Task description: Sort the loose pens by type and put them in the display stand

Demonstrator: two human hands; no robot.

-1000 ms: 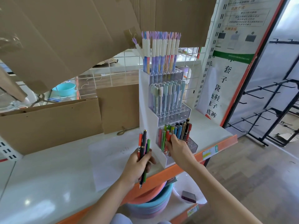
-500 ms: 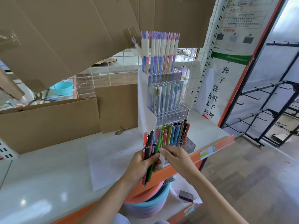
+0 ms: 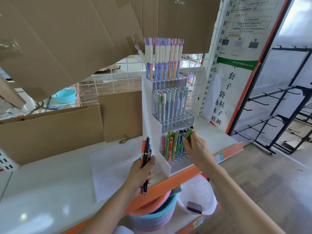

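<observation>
A white three-tier display stand [image 3: 148, 115] stands on the shelf. Its top tier holds pastel pens, the middle tier holds pale blue capped pens [image 3: 170, 103], and the bottom tier holds mixed coloured pens [image 3: 170, 146]. My left hand [image 3: 141, 173] grips a bundle of loose pens [image 3: 146, 152], red, black and blue, upright beside the stand's left wall. My right hand [image 3: 196, 149] pinches a green pen [image 3: 183, 142] that slants over the bottom tier, its tip down among the holes.
Flattened cardboard sheets [image 3: 50, 130] lean along the back of the white shelf [image 3: 50, 183], and more hang overhead. A sheet of paper [image 3: 114, 166] lies under my left hand. Stacked basins [image 3: 152, 215] sit below the orange edge. Black hook racks [image 3: 278, 115] stand to the right.
My right hand took the green pen from the bundle in my left hand and carried it right, over the bottom tier. My left hand has moved slightly left, away from the stand.
</observation>
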